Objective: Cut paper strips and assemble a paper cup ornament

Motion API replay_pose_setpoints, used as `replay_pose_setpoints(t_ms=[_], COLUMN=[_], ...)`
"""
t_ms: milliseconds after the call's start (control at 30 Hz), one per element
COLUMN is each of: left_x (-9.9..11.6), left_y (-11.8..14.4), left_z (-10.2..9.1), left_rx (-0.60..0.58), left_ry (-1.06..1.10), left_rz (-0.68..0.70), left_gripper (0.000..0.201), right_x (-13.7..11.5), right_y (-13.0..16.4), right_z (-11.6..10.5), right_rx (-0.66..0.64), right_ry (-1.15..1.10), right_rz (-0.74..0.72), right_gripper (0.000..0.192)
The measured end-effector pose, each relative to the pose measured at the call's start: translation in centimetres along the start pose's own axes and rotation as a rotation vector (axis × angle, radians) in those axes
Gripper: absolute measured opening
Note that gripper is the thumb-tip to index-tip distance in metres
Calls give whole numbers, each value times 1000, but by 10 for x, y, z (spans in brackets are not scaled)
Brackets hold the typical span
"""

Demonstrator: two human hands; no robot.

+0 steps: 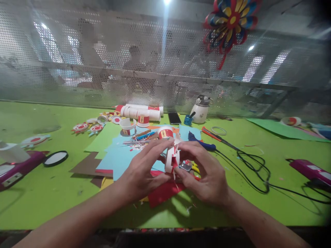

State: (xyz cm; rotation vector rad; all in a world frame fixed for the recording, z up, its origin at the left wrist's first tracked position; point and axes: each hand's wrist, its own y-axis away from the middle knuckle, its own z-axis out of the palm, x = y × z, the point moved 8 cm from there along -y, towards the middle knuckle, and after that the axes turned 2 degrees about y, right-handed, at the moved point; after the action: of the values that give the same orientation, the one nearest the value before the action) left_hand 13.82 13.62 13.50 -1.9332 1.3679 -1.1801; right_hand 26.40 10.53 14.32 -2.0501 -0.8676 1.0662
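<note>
my arms (72, 213) cross the near edge of the tabletop (64, 196); my left hand (141, 168) and right hand (208, 172), fingers curled half closed, pinch one cut paper cup (169, 161).

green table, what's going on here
A person's left hand and right hand hold a cut cup between them, above the green table. Blue paper and red paper lie spread under and around the hands. A glue gun lies beyond the right hand. Farther back are stacked cups lying on their sides and a phone, with red-and-white cutouts off to the left.
</note>
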Motion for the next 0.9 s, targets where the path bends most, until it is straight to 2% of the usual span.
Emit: replay_pose_setpoints(t_ms=[233,633,900], left_x=[5,15,7], left_y=[-2,-1,-2], left_z=[-1,-6,-4], left_rx=[-10,40,20], left_ry=[-29,-57,-74], left_rz=[49,212,111], left_gripper=[56,57,56], right_x=[3,3,6], right_y=[1,1,0], right_z=[2,4,6], right_rx=[18,-5,-59], right_ry=[-106,-195,-194], right_rz=[53,73,155], right_gripper=[40,42,36])
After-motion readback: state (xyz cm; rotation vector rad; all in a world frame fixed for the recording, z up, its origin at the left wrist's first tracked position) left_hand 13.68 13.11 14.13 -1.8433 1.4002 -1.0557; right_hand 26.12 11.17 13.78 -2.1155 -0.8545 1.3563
